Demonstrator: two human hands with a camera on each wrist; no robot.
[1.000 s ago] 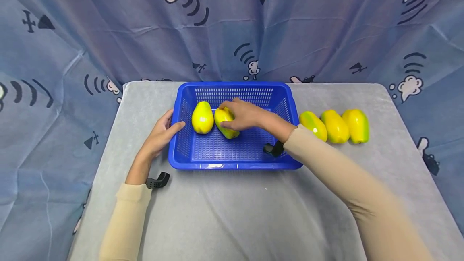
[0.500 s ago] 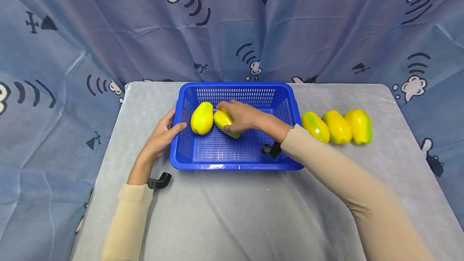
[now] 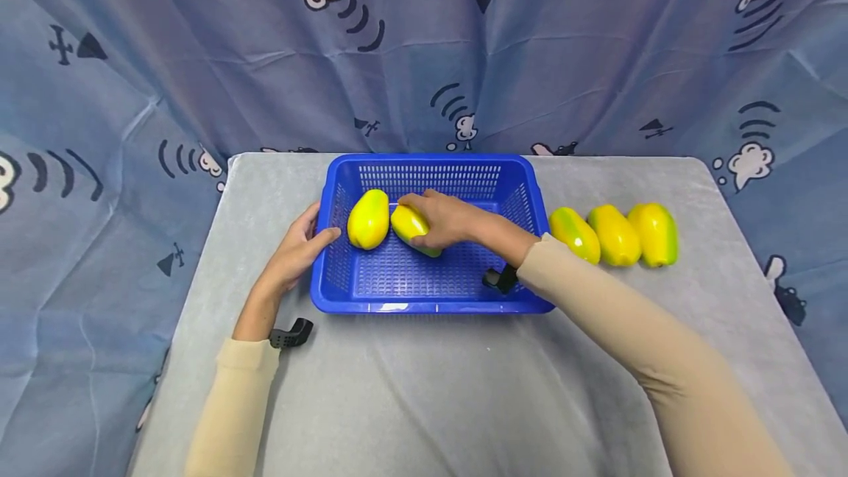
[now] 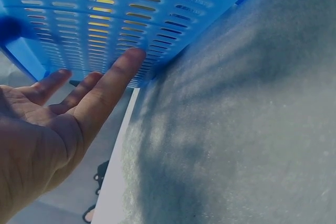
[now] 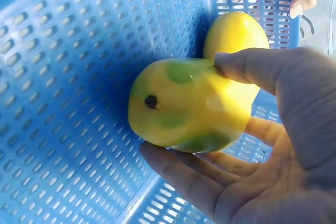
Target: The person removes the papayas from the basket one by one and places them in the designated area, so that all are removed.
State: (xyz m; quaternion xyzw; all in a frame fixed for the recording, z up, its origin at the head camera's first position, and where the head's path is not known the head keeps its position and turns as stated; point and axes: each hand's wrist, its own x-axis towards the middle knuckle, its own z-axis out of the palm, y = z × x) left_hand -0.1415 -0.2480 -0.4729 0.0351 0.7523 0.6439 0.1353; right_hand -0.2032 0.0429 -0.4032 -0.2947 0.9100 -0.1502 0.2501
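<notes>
The right hand is gripping a yellow-green fruit inside the blue basket, its thumb pressing one side and its fingers curling around the other. From the head camera, the gripped fruit is lying at nine o'clock from the hand, partly hidden under it. A second fruit is resting farther out at nine o'clock, just beside it; in the right wrist view it is showing behind, at one o'clock. The left hand is pinching the basket's wall at nine o'clock, thumb reaching over the rim, fingers touching the outside. Three more fruits are lying side by side on the grey tabletop, outside the basket at three o'clock.
</notes>
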